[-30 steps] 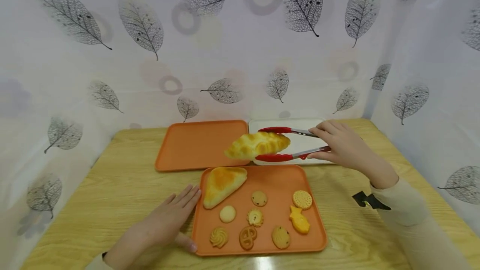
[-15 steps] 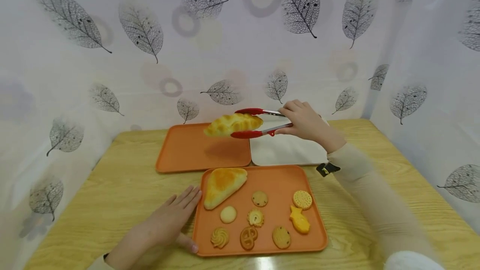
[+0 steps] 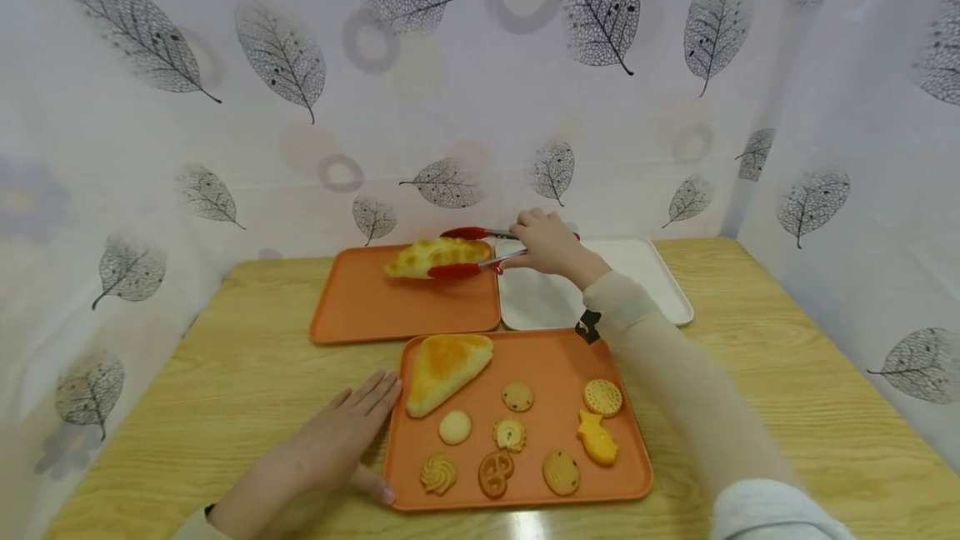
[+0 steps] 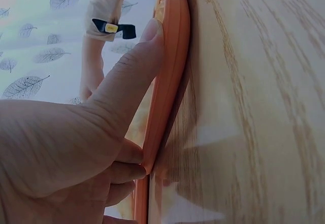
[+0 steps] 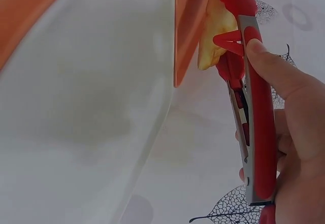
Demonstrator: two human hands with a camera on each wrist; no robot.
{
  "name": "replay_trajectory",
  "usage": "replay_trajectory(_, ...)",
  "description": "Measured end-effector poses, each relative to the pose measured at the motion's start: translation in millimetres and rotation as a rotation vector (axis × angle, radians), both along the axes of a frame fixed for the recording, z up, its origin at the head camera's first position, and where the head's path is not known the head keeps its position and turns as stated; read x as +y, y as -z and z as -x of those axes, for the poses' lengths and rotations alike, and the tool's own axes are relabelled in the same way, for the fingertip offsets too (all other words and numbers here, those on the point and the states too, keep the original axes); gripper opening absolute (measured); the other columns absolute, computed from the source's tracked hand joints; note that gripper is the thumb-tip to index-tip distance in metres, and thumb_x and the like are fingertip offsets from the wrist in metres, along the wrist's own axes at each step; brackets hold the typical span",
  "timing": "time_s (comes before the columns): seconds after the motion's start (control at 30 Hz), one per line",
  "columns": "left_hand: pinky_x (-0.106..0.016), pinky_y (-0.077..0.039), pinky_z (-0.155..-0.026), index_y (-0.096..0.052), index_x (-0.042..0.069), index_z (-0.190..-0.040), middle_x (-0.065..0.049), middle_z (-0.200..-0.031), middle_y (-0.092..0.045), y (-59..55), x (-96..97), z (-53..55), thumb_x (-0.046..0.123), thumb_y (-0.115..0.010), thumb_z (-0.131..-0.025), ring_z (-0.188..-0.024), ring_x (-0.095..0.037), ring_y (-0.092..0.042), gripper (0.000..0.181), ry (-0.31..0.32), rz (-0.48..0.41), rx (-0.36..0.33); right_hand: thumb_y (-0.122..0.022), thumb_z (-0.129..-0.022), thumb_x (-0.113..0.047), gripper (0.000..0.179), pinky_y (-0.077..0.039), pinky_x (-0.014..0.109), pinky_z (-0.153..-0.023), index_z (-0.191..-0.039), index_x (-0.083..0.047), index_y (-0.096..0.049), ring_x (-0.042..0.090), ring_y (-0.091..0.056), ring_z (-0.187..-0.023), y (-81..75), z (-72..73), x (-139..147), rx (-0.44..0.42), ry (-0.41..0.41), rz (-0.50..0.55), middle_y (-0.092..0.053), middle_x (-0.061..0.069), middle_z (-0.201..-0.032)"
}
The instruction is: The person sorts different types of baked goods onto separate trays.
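Note:
My right hand (image 3: 551,244) grips a pair of red-tipped metal tongs (image 5: 261,117). Between the tong tips sits a long golden braided bread (image 3: 431,257), over the back orange tray (image 3: 360,307). My left hand (image 3: 341,440) lies with straight fingers along the left edge of the front orange tray (image 3: 555,365); in the left wrist view its thumb (image 4: 134,64) and fingertips touch the tray's rim. On that front tray are a triangular bread (image 3: 446,369), a pretzel cookie (image 3: 496,473), a fish-shaped yellow cookie (image 3: 597,440) and several round cookies.
A white tray (image 3: 622,282) stands right of the back orange tray, under my right forearm. All three trays lie on a wooden table (image 3: 225,365). A leaf-patterned curtain (image 3: 480,107) closes off the back and sides.
My right hand has carried the bread in the tongs leftward, from above the seam between the back trays to low over the back orange tray. The left hand has stayed put.

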State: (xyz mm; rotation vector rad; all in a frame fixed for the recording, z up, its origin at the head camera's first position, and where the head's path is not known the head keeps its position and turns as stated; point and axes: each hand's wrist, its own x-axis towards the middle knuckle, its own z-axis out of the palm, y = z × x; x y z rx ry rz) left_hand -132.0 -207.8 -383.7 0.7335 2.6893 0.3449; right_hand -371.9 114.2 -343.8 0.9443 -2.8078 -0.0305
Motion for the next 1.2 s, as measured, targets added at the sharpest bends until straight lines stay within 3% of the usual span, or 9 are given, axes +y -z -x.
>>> replay_trajectory(0.23, -0.067, -0.021, -0.114, -0.017, -0.001, -0.155, -0.021, -0.163, -0.012, -0.8, -1.2, 0.9, 0.077, -0.065, -0.063, -0.151, -0.039, -0.01, 0.129, 0.006, 0.005, -0.012, -0.064, -0.085, -0.06, 0.063, -0.041, 0.045, -0.084, -0.117, -0.005, -0.066, 0.028, -0.047, -0.099, 6.4, 8.1, -19.0, -0.075, 0.058, -0.031, -0.056, 0.011, -0.107)
replay_trajectory(0.6, -0.066, -0.021, -0.115, -0.016, 0.0, -0.155, -0.02, -0.163, -0.012, 0.8, -2.9, -0.1, 0.078, -0.064, -0.063, -0.151, -0.038, -0.01, 0.13, -0.001, 0.007, -0.009, -0.067, -0.083, -0.06, 0.068, -0.039, 0.045, -0.088, -0.122, -0.004, -0.064, 0.029, -0.046, -0.105, 7.8, 10.8, -22.7, -0.121, 0.091, -0.018, -0.055, 0.012, -0.113)
replay_trajectory(0.93, -0.066, -0.023, -0.114, -0.018, -0.001, -0.154, -0.021, -0.163, -0.013, 1.2, -2.0, -0.1, 0.079, -0.064, -0.062, -0.151, -0.039, -0.012, 0.13, 0.007, 0.016, 0.003, -0.07, -0.082, -0.057, 0.074, -0.041, 0.048, -0.09, -0.129, -0.001, -0.059, 0.031, -0.048, -0.107, 5.1, -2.6, -1.9, -0.098, 0.039, 0.071, -0.055, 0.015, -0.116)
replay_trajectory(1.2, -0.066, -0.024, -0.114, -0.018, -0.001, -0.154, -0.021, -0.162, -0.014, -1.2, -0.8, -0.8, 0.077, -0.065, -0.062, -0.151, -0.039, -0.013, 0.13, 0.004, 0.013, -0.004, -0.074, -0.079, -0.053, 0.075, -0.044, 0.05, -0.087, -0.13, 0.0, -0.058, 0.033, -0.051, -0.106, -1.6, -29.8, 30.9, -0.003, -0.036, 0.162, -0.057, 0.016, -0.114)
